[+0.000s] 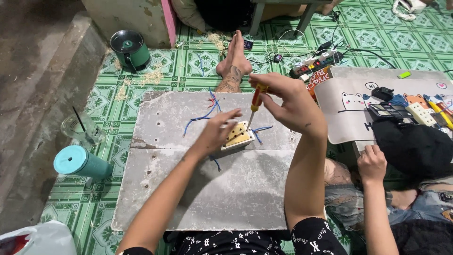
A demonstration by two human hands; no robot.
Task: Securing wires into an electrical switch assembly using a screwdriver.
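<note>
Rough grey boards point(212, 189) lie closest, and near the far edge of the surface the left hand point(214, 134) pinches a square cream plastic socket point(238, 135) while the right hand point(290, 104) grips a red-and-yellow screwdriver point(255, 102) standing on it, beside thin blue wires point(203, 115).

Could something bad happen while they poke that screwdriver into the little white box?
Maybe. The right hand drives a screwdriver down into the socket box that the left hand steadies; a slip could jab the fingers right beside the tip. The box sits loose on the grey board, so it might skid. The blue wires lie close and could snag.
</note>
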